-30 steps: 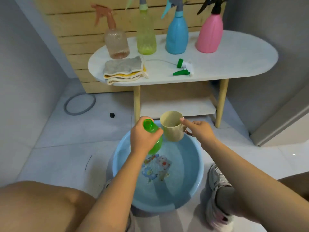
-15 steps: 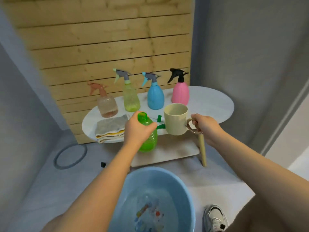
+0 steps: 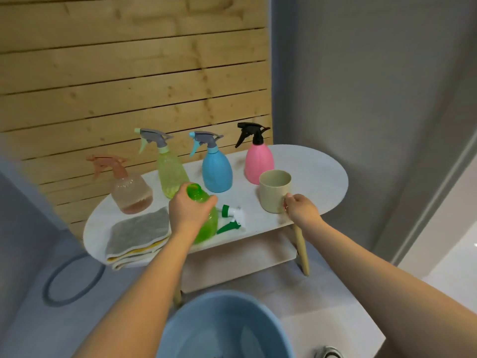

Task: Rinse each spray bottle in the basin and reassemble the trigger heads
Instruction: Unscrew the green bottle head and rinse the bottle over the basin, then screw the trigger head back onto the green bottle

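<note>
The left hand [image 3: 189,211] has its grip closed round the shoulder of the green bottle [image 3: 206,223], whose neck stands open and headless; the bottle sits at, or just above, the front edge of the worktop [image 3: 317,171]; contact with the surface cannot be told. The right hand [image 3: 300,209] pinches the handle of the beige cup [image 3: 275,193], which appears to rest on the worktop near the pink bottle [image 3: 259,164]. The step in hand looks like reassembly; the green bottle's rinse seems done, and its trigger head [image 3: 232,218] lies just beside it on the worktop. The next move likely calls for freeing the right hand from the cup, picking up the head, feeding its tube into the neck and screwing the collar down straight. The basin [image 3: 180,321] is cut off at the bottom edge, so any water level goes unseen; the cup's handle is hidden under the fingers; whether the green bottle holds water is hard to make out; the head's dip tube is too faint to trace.
</note>
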A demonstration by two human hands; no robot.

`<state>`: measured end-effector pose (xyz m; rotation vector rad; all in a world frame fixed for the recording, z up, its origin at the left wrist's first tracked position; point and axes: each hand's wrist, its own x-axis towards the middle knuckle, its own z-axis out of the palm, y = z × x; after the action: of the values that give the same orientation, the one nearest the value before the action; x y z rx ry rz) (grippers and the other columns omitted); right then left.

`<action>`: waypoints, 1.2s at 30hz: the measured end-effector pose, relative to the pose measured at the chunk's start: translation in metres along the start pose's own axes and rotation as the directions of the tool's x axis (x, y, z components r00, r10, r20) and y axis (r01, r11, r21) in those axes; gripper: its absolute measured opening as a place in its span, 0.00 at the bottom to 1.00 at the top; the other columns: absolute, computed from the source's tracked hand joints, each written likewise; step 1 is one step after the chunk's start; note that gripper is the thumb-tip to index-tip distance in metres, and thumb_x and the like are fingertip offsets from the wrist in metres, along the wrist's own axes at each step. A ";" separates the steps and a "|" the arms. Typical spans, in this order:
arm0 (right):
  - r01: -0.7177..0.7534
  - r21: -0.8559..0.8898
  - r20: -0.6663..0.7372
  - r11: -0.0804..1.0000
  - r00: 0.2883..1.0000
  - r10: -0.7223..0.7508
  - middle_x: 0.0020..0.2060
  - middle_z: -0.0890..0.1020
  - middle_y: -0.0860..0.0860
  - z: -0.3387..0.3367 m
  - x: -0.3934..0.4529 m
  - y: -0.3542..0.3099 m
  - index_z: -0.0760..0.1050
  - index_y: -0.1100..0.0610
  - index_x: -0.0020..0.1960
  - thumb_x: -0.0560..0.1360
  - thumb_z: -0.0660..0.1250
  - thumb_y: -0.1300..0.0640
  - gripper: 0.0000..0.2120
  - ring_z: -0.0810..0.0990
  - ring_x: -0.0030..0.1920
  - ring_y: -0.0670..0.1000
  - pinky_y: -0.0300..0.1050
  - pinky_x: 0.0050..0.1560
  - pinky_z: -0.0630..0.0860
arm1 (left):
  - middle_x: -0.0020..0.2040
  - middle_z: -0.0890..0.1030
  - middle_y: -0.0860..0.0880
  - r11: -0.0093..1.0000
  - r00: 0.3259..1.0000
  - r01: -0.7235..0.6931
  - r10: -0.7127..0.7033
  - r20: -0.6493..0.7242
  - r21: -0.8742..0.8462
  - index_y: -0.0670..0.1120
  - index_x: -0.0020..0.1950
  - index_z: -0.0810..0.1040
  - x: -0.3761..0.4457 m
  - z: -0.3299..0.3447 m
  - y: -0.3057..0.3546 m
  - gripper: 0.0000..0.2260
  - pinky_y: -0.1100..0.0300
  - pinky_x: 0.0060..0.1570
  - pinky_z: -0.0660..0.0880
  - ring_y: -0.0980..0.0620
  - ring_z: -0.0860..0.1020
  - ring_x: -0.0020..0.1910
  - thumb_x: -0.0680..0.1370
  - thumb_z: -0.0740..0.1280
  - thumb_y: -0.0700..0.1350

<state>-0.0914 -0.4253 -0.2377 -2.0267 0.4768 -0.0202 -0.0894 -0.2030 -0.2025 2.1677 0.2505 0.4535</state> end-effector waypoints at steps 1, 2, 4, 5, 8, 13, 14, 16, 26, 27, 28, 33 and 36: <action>0.014 -0.025 0.019 1.000 1.000 -0.013 0.43 0.74 0.57 0.003 0.004 0.000 0.74 0.62 0.50 0.81 0.50 0.50 0.19 0.71 0.46 0.56 0.46 0.48 0.66 | 0.45 0.74 0.50 1.000 1.000 0.001 -0.001 -0.001 0.003 0.45 0.57 0.74 0.004 0.002 -0.004 0.19 0.60 0.44 0.66 0.49 0.71 0.44 0.69 0.73 0.47; 0.027 -0.052 0.030 0.998 0.999 -0.025 0.42 0.75 0.57 0.003 0.004 0.000 0.75 0.62 0.48 0.81 0.50 0.50 0.20 0.72 0.44 0.56 0.46 0.46 0.67 | 0.45 0.74 0.50 1.000 1.000 -0.004 0.004 -0.002 0.004 0.45 0.58 0.74 0.003 0.002 -0.006 0.19 0.60 0.44 0.66 0.49 0.71 0.45 0.69 0.73 0.47; 0.051 -0.114 0.024 0.992 0.999 -0.049 0.39 0.74 0.57 0.008 0.009 -0.001 0.72 0.61 0.38 0.81 0.51 0.50 0.20 0.72 0.42 0.57 0.46 0.44 0.66 | 0.45 0.75 0.50 1.000 1.000 -0.008 0.008 -0.010 0.007 0.45 0.56 0.75 0.008 0.004 -0.012 0.18 0.60 0.44 0.66 0.49 0.72 0.44 0.69 0.73 0.46; 0.069 -0.140 0.006 0.988 0.998 -0.069 0.37 0.73 0.57 0.010 0.011 -0.001 0.68 0.59 0.34 0.81 0.52 0.51 0.20 0.71 0.41 0.57 0.46 0.42 0.65 | 0.44 0.75 0.50 1.000 1.000 -0.006 0.006 -0.017 -0.001 0.45 0.55 0.75 0.010 0.005 -0.015 0.17 0.60 0.43 0.66 0.49 0.72 0.44 0.69 0.73 0.46; 0.083 -0.155 -0.068 0.984 0.993 -0.094 0.34 0.69 0.56 0.014 0.014 -0.001 0.63 0.57 0.31 0.80 0.56 0.50 0.20 0.69 0.39 0.56 0.44 0.37 0.63 | 0.44 0.76 0.49 0.999 0.999 0.006 -0.007 -0.032 -0.046 0.45 0.52 0.74 0.015 0.007 -0.018 0.15 0.60 0.43 0.65 0.49 0.72 0.43 0.69 0.73 0.46; 0.121 -0.163 -0.234 0.979 0.959 -0.158 0.51 0.71 0.55 0.016 0.005 -0.005 0.71 0.63 0.55 0.76 0.63 0.52 0.15 0.69 0.55 0.56 0.47 0.48 0.67 | 0.50 0.77 0.48 0.995 1.000 0.005 -0.005 -0.004 -0.099 0.46 0.57 0.72 0.019 0.013 -0.027 0.19 0.58 0.47 0.68 0.49 0.74 0.48 0.70 0.73 0.48; 0.164 -0.189 -0.273 0.968 0.938 -0.212 0.53 0.72 0.56 0.017 0.003 -0.007 0.70 0.63 0.58 0.76 0.64 0.53 0.16 0.68 0.57 0.56 0.47 0.51 0.67 | 0.54 0.77 0.48 0.994 1.000 0.005 -0.004 0.011 -0.105 0.46 0.60 0.71 0.020 0.014 -0.029 0.22 0.58 0.49 0.69 0.49 0.74 0.51 0.70 0.74 0.50; 0.278 -0.206 -0.315 0.938 0.889 -0.333 0.54 0.72 0.56 0.020 -0.002 -0.015 0.70 0.63 0.58 0.74 0.67 0.54 0.17 0.68 0.57 0.57 0.47 0.55 0.67 | 0.60 0.74 0.47 0.994 0.999 0.010 -0.005 0.049 -0.109 0.46 0.65 0.68 0.021 0.013 -0.032 0.28 0.57 0.54 0.69 0.48 0.73 0.57 0.71 0.74 0.52; 0.391 -0.291 0.156 0.873 0.920 -0.360 0.63 0.75 0.54 0.081 -0.005 -0.033 0.72 0.56 0.66 0.77 0.65 0.50 0.20 0.73 0.62 0.54 0.44 0.60 0.69 | 0.64 0.72 0.44 0.988 0.995 0.005 0.010 0.097 -0.154 0.45 0.70 0.64 -0.004 0.006 -0.062 0.32 0.55 0.61 0.70 0.47 0.72 0.62 0.71 0.74 0.51; 0.389 -0.331 0.180 0.860 0.921 -0.347 0.64 0.74 0.54 0.085 0.000 -0.031 0.71 0.55 0.67 0.77 0.64 0.49 0.21 0.72 0.63 0.55 0.45 0.62 0.68 | 0.63 0.73 0.45 0.987 0.995 0.007 0.009 0.101 -0.158 0.46 0.70 0.65 -0.005 0.008 -0.062 0.31 0.53 0.61 0.71 0.47 0.73 0.62 0.71 0.74 0.51; 0.397 -0.363 0.208 0.843 0.916 -0.342 0.64 0.74 0.54 0.094 0.004 -0.032 0.71 0.54 0.68 0.76 0.64 0.48 0.22 0.71 0.64 0.56 0.47 0.63 0.68 | 0.63 0.74 0.45 0.987 0.995 0.010 0.006 0.096 -0.158 0.46 0.70 0.65 -0.004 0.006 -0.065 0.31 0.51 0.62 0.72 0.47 0.74 0.61 0.71 0.74 0.51; 0.386 -0.513 0.244 0.766 0.922 -0.301 0.62 0.74 0.56 0.112 0.018 -0.033 0.68 0.48 0.70 0.76 0.61 0.42 0.24 0.71 0.62 0.58 0.49 0.60 0.67 | 0.62 0.74 0.45 0.986 0.999 -0.010 0.018 0.048 -0.169 0.46 0.70 0.66 -0.004 0.010 -0.066 0.31 0.49 0.61 0.72 0.47 0.74 0.61 0.71 0.74 0.50; 0.364 -0.559 0.206 0.745 0.931 -0.301 0.58 0.75 0.57 0.115 0.022 -0.033 0.71 0.49 0.66 0.75 0.63 0.40 0.23 0.71 0.60 0.58 0.49 0.58 0.67 | 0.61 0.75 0.46 0.983 0.999 -0.008 0.018 0.050 -0.183 0.47 0.69 0.66 -0.003 0.011 -0.065 0.31 0.49 0.60 0.73 0.47 0.74 0.60 0.70 0.74 0.50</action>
<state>-0.0356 -0.3220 -0.2700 -2.6981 0.0315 0.0172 -0.0888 -0.1735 -0.2614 1.9998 0.1594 0.4107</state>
